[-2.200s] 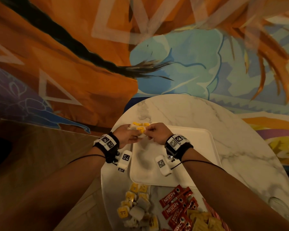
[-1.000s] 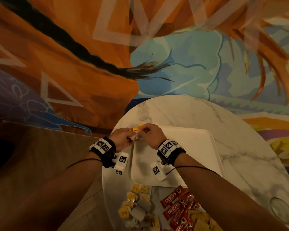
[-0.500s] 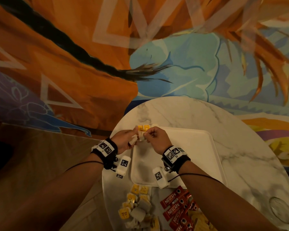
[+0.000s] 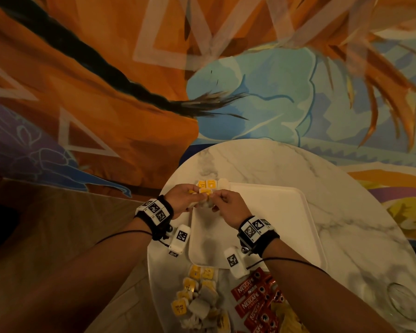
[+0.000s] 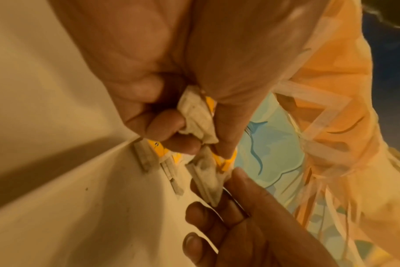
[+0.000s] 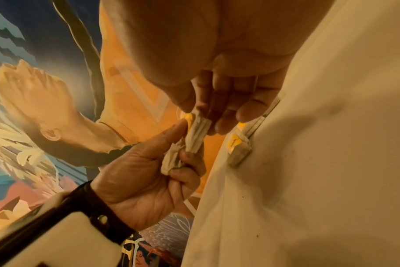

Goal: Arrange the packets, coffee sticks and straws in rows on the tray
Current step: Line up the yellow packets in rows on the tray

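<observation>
On marble table (image 4: 262,164) beside mural wall (image 4: 106,68), both hands' grips pinching packets (image 5: 199,112) over tray (image 4: 274,212)

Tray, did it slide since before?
No. The tray still lies with its near edge just beyond the coffee sticks on the table; only the camera shifted a little.

Glossy white-veined marble counter (image 4: 262,164), smooth matt plastic tray (image 4: 274,212), crinkled papery packets (image 5: 198,115), shiny red foil coffee sticks (image 4: 247,292).
</observation>
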{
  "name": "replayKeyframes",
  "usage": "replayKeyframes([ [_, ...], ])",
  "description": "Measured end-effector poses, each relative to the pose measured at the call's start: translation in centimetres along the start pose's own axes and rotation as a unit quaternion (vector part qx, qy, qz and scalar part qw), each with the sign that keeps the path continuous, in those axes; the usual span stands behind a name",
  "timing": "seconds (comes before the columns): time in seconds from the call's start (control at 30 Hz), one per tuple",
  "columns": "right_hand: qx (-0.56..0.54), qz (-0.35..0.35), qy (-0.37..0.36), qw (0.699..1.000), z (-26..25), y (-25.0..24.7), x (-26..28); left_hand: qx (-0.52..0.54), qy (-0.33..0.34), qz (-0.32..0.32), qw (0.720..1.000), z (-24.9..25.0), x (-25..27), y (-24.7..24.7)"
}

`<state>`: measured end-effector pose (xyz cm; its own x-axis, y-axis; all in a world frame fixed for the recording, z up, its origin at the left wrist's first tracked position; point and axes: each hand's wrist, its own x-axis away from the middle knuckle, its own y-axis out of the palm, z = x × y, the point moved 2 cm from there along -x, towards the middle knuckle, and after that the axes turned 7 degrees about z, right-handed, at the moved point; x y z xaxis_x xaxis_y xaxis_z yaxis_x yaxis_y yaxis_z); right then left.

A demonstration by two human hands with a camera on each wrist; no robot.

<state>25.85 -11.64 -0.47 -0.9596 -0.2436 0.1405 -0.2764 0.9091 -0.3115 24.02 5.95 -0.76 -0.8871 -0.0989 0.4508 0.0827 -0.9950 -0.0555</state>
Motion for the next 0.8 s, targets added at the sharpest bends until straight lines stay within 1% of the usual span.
replayKeyframes([
  [0.13,0.038,0.007,-0.004,0.999,0.4,0.0,-0.2,0.009,-0.002,0.006,1.000,0.4,0.2,0.7],
  [0.27,0.102,0.049,0.030,0.993,1.7,-0.5,-1.8,0.083,-0.044,0.037,0.995,0.4,-0.1,0.6],
  [0.33,0.133,0.065,0.048,0.988,2.1,-0.9,-2.5,0.104,-0.063,0.055,0.991,0.3,-0.3,0.1],
  [0.43,0.168,0.082,0.070,0.980,2.3,-1.2,-3.2,0.105,-0.071,0.057,0.990,0.0,-0.7,-0.5],
  [0.6,0.205,0.076,0.091,0.972,2.9,-0.3,-4.2,0.107,-0.070,0.060,0.990,-0.5,-0.9,-1.1],
  [0.8,0.251,0.079,0.064,0.963,1.6,0.2,-4.4,0.126,-0.077,0.053,0.988,-0.8,-0.7,-1.2],
])
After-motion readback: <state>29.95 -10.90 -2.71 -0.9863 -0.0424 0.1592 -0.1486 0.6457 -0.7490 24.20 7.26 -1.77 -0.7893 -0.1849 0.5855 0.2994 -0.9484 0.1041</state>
